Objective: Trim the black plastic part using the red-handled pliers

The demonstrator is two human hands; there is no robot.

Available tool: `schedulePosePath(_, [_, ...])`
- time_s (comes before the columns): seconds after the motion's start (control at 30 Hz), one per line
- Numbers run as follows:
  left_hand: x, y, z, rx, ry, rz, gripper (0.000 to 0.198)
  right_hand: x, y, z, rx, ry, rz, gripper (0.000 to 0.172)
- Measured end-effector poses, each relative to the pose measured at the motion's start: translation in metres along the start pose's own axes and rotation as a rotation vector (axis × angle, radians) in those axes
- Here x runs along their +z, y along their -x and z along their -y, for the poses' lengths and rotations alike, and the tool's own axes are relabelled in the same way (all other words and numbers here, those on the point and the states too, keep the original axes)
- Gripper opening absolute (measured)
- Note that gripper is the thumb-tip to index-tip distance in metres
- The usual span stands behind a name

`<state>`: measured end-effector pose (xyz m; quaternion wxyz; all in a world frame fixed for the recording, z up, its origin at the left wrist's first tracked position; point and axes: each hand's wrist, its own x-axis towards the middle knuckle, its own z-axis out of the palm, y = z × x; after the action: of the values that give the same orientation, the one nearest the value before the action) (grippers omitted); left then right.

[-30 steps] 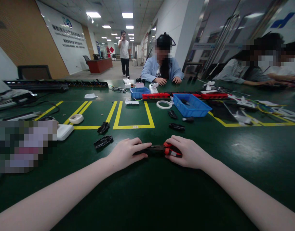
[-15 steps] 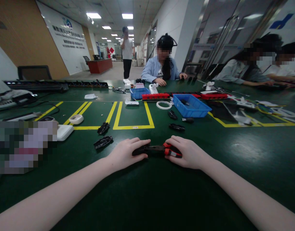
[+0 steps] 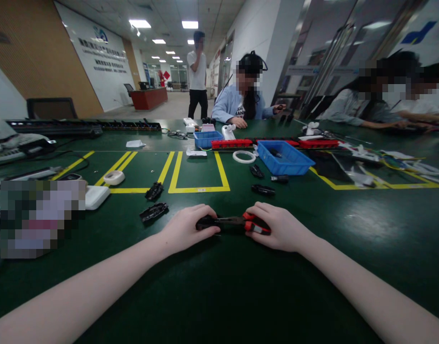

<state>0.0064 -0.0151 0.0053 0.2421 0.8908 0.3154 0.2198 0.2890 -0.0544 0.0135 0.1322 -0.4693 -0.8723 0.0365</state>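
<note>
Left hand [image 3: 187,229]: curled tighter than half a second ago, forefinger drawn back from the pliers; clamped on a black piece [image 3: 205,222], thumb below.
Right hand [image 3: 277,224]: unchanged since then, closed around red-and-black handles.
Pliers [image 3: 235,221]: at the dial's centre, between both hands, nose toward 9 o'clock and reaching the black piece; cannot tell whether biting it.
Person across the table [image 3: 241,102]: at 12 o'clock, one hand now raised with something dark, resting on the table a second ago.
Standing person [image 3: 197,71]: between 11 and 12, farther right than before.
Loose black parts: five; two at 9 to 10 o'clock [image 3: 154,212], three at 1 to 2 [image 3: 263,189].
Blue trays: two; smaller at 11 [image 3: 197,144], larger between 1 and 2 [image 3: 286,165].
Rings: two; white at 12 [image 3: 237,159], cream between 9 and 10 [image 3: 114,183].
White box [image 3: 96,197]: one, toward 9.
</note>
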Motion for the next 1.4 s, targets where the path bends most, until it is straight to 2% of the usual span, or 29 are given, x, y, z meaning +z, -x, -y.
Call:
schedulePosePath(0.87, [0.000, 0.000, 0.001, 0.018, 0.007, 0.033, 0.022, -0.001, 0.000, 0.002, -0.001, 0.007, -0.001, 0.032])
schedulePosePath(1.2, [-0.009, -0.001, -0.010, -0.001, 0.133, 0.030, 0.021, 0.001, 0.000, 0.002, -0.036, 0.055, -0.051, 0.033])
schedulePosePath(1.4, [-0.008, -0.001, -0.009, -0.007, 0.162, 0.028, 0.020, 0.004, 0.001, 0.001, -0.067, 0.123, -0.097, 0.036])
